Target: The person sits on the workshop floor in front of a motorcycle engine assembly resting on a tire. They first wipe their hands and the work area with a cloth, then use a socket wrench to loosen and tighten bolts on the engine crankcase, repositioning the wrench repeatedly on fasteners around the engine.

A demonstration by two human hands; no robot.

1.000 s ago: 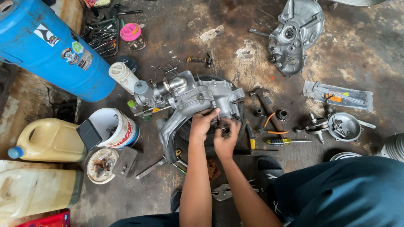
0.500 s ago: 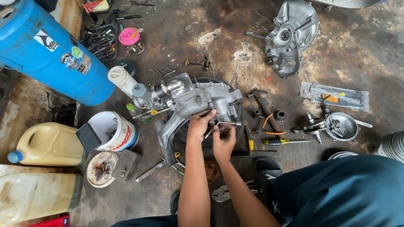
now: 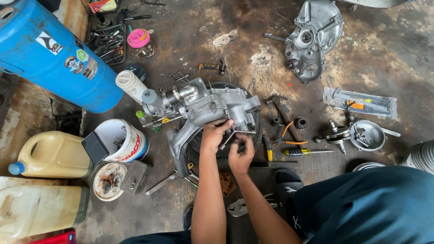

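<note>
A silver engine case (image 3: 203,106) lies on a black tyre (image 3: 253,131) on the workshop floor. My left hand (image 3: 213,135) rests at the case's near edge, fingers pinching a thin metal rod-like tool (image 3: 235,134). My right hand (image 3: 241,155) is just below and to the right of it, fingers curled around the same tool's near end. Both forearms reach up from the bottom of the view.
A blue drum (image 3: 49,54) stands at upper left, yellow jerrycans (image 3: 52,156) and a white tub (image 3: 122,140) at left. A second engine cover (image 3: 312,38) lies at upper right. A hammer (image 3: 282,113), pliers (image 3: 289,135), a screwdriver (image 3: 303,152) and a metal bowl (image 3: 367,134) lie right of the tyre.
Both hands have drawn back a little from the engine case toward me, and a thin metal tool now shows between them.
</note>
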